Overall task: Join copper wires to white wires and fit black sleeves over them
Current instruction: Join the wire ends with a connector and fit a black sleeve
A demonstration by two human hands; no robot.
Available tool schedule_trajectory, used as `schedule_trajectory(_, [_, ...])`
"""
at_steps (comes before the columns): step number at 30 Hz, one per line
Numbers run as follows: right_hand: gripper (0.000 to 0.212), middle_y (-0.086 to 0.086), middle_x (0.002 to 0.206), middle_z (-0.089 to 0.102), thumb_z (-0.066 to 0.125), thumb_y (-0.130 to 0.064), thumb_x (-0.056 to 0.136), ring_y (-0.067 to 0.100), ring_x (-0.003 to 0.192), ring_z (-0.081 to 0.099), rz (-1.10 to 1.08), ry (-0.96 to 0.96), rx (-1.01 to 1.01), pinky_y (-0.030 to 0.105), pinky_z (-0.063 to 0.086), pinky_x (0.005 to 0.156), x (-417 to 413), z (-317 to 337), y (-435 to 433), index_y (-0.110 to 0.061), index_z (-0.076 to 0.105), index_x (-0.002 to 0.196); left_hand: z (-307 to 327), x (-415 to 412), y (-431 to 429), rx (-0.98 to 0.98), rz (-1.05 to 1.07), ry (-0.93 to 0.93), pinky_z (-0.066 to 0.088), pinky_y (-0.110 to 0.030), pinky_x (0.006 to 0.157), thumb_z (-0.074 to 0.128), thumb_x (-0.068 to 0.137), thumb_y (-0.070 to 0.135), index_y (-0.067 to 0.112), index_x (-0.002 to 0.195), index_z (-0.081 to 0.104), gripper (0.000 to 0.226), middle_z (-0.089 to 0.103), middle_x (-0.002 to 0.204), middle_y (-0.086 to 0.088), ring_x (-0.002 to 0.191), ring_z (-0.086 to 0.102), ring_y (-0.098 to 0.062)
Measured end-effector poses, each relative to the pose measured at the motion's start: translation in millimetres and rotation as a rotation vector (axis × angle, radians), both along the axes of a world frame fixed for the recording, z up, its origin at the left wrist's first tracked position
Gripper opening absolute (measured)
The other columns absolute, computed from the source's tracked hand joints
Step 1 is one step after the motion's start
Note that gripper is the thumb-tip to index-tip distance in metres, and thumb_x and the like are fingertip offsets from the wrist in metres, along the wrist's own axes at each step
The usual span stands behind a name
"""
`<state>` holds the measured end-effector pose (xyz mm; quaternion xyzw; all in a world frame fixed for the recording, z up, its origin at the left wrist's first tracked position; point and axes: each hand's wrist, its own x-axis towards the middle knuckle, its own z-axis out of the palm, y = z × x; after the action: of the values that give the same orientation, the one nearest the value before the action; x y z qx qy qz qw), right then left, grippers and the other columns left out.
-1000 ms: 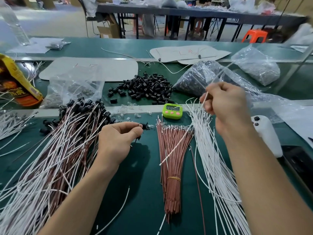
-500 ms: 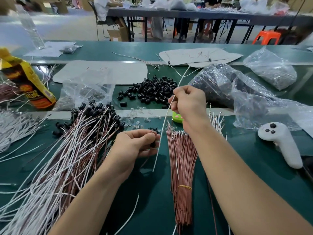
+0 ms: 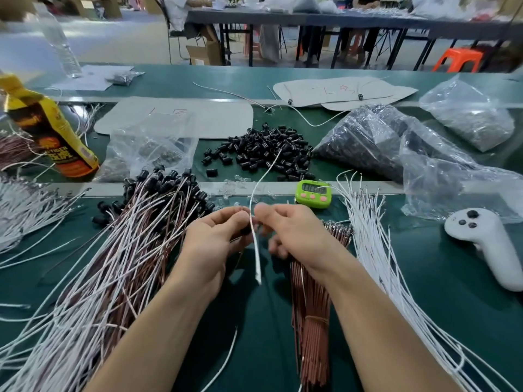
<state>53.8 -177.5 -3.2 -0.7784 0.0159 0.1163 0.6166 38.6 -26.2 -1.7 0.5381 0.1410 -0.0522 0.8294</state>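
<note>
Item, white wire (image 3: 257, 258): a single strand held upright over the green tabletop (image 3: 441, 281), its upper end arching above the heap of loose sleeves (image 3: 268, 154), its lower end hanging free.
Right hand (image 3: 297, 236): thumb and forefinger pinched on this wire.
Left hand (image 3: 215, 239): fingers curled, gripping a small black sleeve (image 3: 245, 230) right against the wire; the sleeve is mostly hidden.
Copper wires (image 3: 311, 321): a banded bundle under the right wrist.
Loose white wires (image 3: 376, 250): fanned out just right of the bundle.
Finished leads (image 3: 113, 264): a large pile at left, their black caps at the far end.
Sundry: green timer (image 3: 312, 193), white controller (image 3: 486, 244), clear bags (image 3: 382, 142), orange pouch (image 3: 53, 131).
</note>
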Motion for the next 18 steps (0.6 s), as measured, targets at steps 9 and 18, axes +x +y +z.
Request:
schedule_trajectory(9, [0.064, 0.011, 0.054, 0.059, 0.047, -0.056, 0.105, 0.017, 0.034, 0.041, 0.205, 0.197, 0.155, 0.018, 0.029, 0.034, -29, 22, 5, -0.006, 0.067, 0.07, -3, 0, 2, 0.164, 0.107, -0.122, 0.058, -0.024, 0.062, 0.074, 0.088, 0.0, 0.012, 0.077, 0.077, 0.017, 0.076, 0.075, -0.006, 0.064, 0.068, -0.015])
schedule_trajectory(18, [0.027, 0.009, 0.059, 0.065, 0.056, -0.01, 0.104, 0.013, 0.035, 0.048, -0.046, -0.015, 0.401, 0.018, 0.029, 0.035, -19, 21, 0, -0.005, 0.063, 0.078, -7, -1, 1, 0.214, 0.027, -0.172, 0.061, -0.027, 0.068, 0.072, 0.088, -0.001, 0.012, 0.078, 0.08, 0.018, 0.078, 0.083, -0.014, 0.072, 0.072, -0.019])
